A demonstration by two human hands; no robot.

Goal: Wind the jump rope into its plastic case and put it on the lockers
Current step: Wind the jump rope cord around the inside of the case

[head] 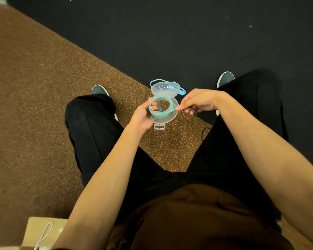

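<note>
I can read no text, label, brand or number on anything here; nothing I hold bears legible writing.

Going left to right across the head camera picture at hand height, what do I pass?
Brown speckled carpet → left shoe → left hand → clear plastic case with the jump rope coiled in it → right hand → right shoe → black floor.
</note>
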